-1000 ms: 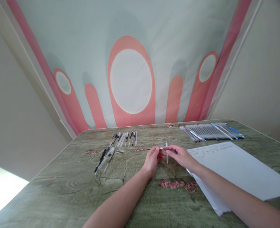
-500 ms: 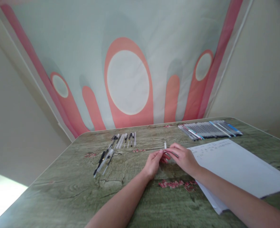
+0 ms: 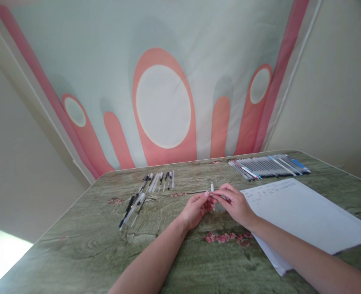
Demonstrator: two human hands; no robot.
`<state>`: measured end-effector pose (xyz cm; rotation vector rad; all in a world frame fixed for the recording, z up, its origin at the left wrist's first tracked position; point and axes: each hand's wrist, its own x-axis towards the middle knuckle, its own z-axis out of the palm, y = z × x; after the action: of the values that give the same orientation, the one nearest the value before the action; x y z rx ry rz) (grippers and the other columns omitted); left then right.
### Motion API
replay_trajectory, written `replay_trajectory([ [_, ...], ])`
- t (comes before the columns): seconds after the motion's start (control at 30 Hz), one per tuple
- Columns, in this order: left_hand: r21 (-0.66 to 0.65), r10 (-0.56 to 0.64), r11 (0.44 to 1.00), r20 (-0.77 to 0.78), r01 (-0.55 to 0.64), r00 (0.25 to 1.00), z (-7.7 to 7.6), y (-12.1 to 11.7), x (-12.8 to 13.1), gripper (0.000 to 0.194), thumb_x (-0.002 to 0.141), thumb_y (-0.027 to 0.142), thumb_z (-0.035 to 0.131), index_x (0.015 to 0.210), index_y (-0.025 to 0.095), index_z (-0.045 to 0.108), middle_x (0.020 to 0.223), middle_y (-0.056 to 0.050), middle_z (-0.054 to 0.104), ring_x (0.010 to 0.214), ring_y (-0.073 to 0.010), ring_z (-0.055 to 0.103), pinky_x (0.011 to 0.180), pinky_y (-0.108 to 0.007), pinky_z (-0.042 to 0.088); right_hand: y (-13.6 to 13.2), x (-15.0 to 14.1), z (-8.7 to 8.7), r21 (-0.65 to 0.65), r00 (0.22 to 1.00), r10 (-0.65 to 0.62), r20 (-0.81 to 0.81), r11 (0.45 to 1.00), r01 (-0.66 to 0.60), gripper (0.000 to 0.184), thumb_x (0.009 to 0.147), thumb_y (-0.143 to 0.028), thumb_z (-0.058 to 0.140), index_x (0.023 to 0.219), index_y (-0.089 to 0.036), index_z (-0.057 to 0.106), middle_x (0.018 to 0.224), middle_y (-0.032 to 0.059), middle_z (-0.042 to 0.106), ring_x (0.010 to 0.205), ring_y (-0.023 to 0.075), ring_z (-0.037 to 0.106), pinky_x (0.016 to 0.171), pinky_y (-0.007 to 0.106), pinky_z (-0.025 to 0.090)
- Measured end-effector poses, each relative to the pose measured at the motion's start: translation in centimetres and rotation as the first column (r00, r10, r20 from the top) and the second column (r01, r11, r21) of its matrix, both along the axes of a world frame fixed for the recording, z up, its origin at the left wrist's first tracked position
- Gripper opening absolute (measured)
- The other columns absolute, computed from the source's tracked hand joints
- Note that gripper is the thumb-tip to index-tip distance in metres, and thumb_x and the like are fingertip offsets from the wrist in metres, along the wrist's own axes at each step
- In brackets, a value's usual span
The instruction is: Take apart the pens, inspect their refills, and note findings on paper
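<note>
My left hand [image 3: 198,207] and my right hand [image 3: 232,202] meet above the middle of the table, fingertips together. Between them stands a slim pen [image 3: 212,187], its white end poking up above the fingers. Both hands are closed on it in a pinch. The fingers cover most of its length, so how its parts fit together cannot be made out. Left of my left hand lie loose pen parts [image 3: 134,207], some black and some clear. Farther back is a row of clear tubes, refills and black caps [image 3: 161,181].
A long row of pens [image 3: 264,167] lies at the back right of the wood-patterned table [image 3: 85,253]. In front of it, partly under my right forearm, are white paper sheets [image 3: 306,220] with handwriting near the top. A printed backdrop [image 3: 165,106] rises behind the table.
My left hand's fingers have curled and shifted slightly around the pen. The right hand keeps nearly the same pinch. The whole view has drifted a little.
</note>
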<state>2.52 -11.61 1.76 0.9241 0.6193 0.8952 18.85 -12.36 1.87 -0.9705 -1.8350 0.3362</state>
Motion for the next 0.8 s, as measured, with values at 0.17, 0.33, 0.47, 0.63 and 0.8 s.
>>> replay_trajectory([
  [0.17, 0.001, -0.022, 1.0, 0.017, 0.022, 1.0, -0.1, -0.1, 0.0, 0.027, 0.073, 0.036, 0.059, 0.081, 0.01, 0.062, 0.074, -0.006, 0.057, 0.064, -0.0085, 0.05, 0.067, -0.023, 0.039, -0.1, -0.2, 0.1, -0.008, 1.0, 0.005, -0.024, 1.0, -0.005, 0.019, 0.08, -0.03, 0.05, 0.09, -0.023, 0.064, 0.075, 0.0039, 0.052, 0.069, 0.0154, 0.053, 0.064, 0.029, 0.044],
  [0.33, 0.013, 0.011, 1.0, 0.009, -0.011, 1.0, -0.1, -0.1, 0.0, 0.028, 0.071, 0.035, 0.061, 0.085, 0.011, 0.063, 0.074, -0.005, 0.057, 0.064, -0.0078, 0.05, 0.068, -0.022, 0.039, -0.3, -0.4, 0.3, -0.036, 0.998, 0.025, -0.06, 0.999, -0.028, 0.019, 0.079, -0.032, 0.05, 0.09, -0.023, 0.063, 0.077, 0.0042, 0.054, 0.072, 0.016, 0.053, 0.067, 0.029, 0.044],
  [0.47, 0.097, 0.085, 0.992, -0.035, -0.082, 0.996, -0.2, 0.1, 0.2, 0.036, 0.069, 0.036, 0.063, 0.095, 0.011, 0.061, 0.078, -0.006, 0.059, 0.066, -0.0085, 0.051, 0.07, -0.023, 0.039, -0.3, -0.6, 0.1, -0.219, 0.979, -0.056, -0.196, 0.976, 0.012, 0.025, 0.077, -0.038, 0.051, 0.093, -0.019, 0.059, 0.072, 0.0026, 0.055, 0.063, 0.0135, 0.051, 0.06, 0.027, 0.043],
  [0.63, 0.225, 0.22, 0.956, -0.134, -0.186, 0.966, -0.5, 0.5, 0.5, 0.041, 0.065, 0.036, 0.065, 0.099, 0.013, 0.059, 0.08, -0.005, 0.062, 0.067, -0.011, 0.055, 0.071, -0.025, 0.041, 0.1, -1.0, -0.3, -0.536, 0.857, -0.099, -0.505, 0.815, -0.222, 0.029, 0.076, -0.042, 0.049, 0.094, -0.019, 0.055, 0.07, -0.0003, 0.054, 0.049, 0.0077, 0.044, 0.04, 0.019, 0.031],
  [0.8, 0.268, 0.264, 0.938, -0.147, -0.219, 0.953, -0.8, 0.7, 0.6, 0.043, 0.065, 0.034, 0.065, 0.101, 0.013, 0.055, 0.079, -0.005, 0.062, 0.07, -0.0132, 0.057, 0.073, -0.027, 0.043, 0.5, -1.0, -0.9, -0.579, 0.717, -0.087, -0.691, 0.661, -0.478, 0.02, 0.073, -0.031, 0.052, 0.088, -0.018, 0.056, 0.071, 0.0009, 0.055, 0.055, 0.0091, 0.049, 0.043, 0.02, 0.035],
])
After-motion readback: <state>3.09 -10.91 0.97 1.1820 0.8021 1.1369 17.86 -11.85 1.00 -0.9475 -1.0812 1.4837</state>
